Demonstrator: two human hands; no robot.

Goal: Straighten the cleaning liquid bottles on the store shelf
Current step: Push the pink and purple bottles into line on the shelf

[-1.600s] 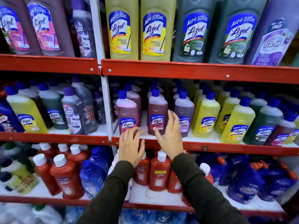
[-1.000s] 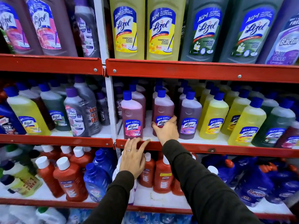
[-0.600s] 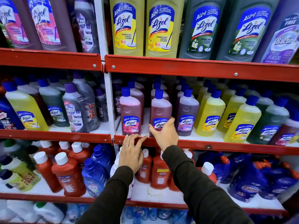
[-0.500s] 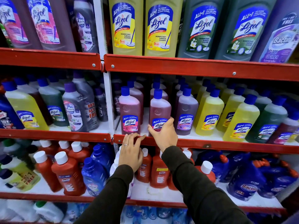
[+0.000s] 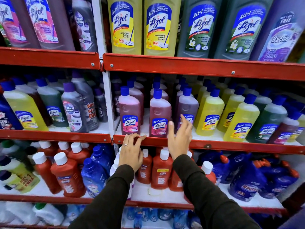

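Judging the middle shelf (image 5: 206, 144) from its front row, I count the job as partly done. On my view the two pink bottles stand upright at the red lip with labels square to me: the left pink bottle (image 5: 129, 111) just right of the white post (image 5: 108, 103), and the second pink bottle (image 5: 159, 114) beside it with a small gap between them. The purple bottle (image 5: 188, 104) next along sits a touch deeper, and its label is partly hidden by my right hand (image 5: 179, 139).

That hand is open, fingers spread and blurred, raised in front of the gap between the second pink bottle and the purple one; it grips nothing, and I cannot tell whether a fingertip touches the purple label. My left hand (image 5: 132, 154) is loose too, fingers curled over the shelf lip below the left pink bottle, resting on the metal and holding no bottle.

What looks left to me: the purple bottle wants drawing forward level with its neighbours. The yellow bottles (image 5: 209, 113) to the right lean as a group in this wide view, though much of that may be the lens. The green bottles (image 5: 267, 118) beyond them appear untouched, and the grey bottles (image 5: 74, 109) left of the post stand turned at odd angles.
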